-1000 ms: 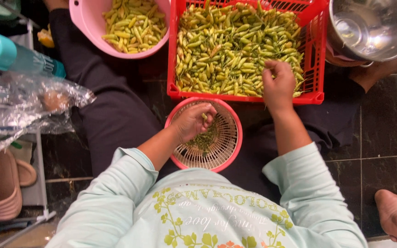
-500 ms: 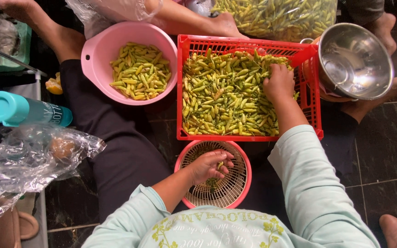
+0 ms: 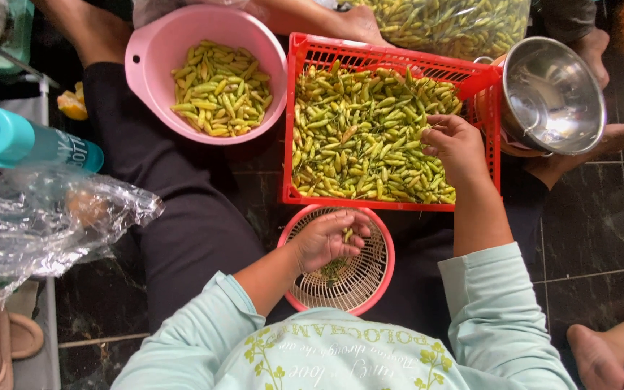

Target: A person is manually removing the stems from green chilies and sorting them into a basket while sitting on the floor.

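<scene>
Closest in, the left hand hovered over a round pink strainer basket holding just a few green stem bits, fingers loosely curled around a small chili. Just past it, the right hand rested on the heap of green-yellow chilies filling the red crate, fingertips pinched on one there. Further out, left of the crate sat a pink bowl with more chilies, and off to the right hand's side an empty steel bowl.
</scene>
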